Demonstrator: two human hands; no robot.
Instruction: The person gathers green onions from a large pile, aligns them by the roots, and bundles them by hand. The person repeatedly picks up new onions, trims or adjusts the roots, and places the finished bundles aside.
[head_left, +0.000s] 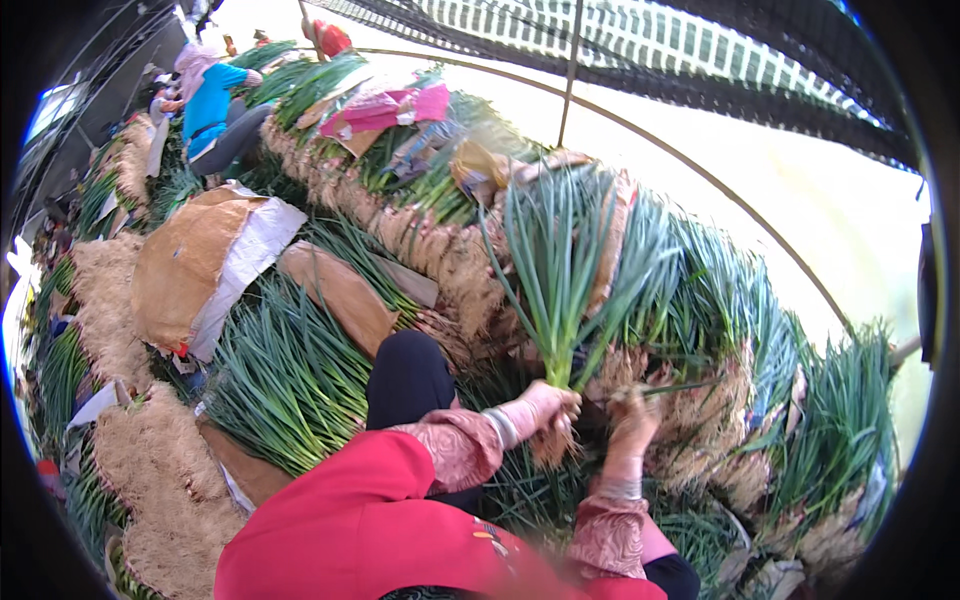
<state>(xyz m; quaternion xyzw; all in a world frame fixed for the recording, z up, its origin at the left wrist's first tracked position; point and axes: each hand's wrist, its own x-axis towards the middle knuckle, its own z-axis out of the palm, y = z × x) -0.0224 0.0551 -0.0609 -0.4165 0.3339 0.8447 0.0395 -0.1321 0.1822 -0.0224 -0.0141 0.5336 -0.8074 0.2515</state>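
We grip a green onion bunch (556,290) upright in our left hand (545,408), fingers closed. Our right hand (632,420) pinches one stalk (668,388). Big heaps (700,330) remain unsorted.

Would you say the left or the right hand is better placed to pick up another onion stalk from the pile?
Probably the right hand: it already touches a loose stalk on the pile, while the left hand is closed around the upright bunch of green onions.

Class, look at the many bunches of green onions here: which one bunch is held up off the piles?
The green onion bunch in the left hand. It alone stands upright, leaves fanning upward, roots below the fist; the others lie stacked in piles.
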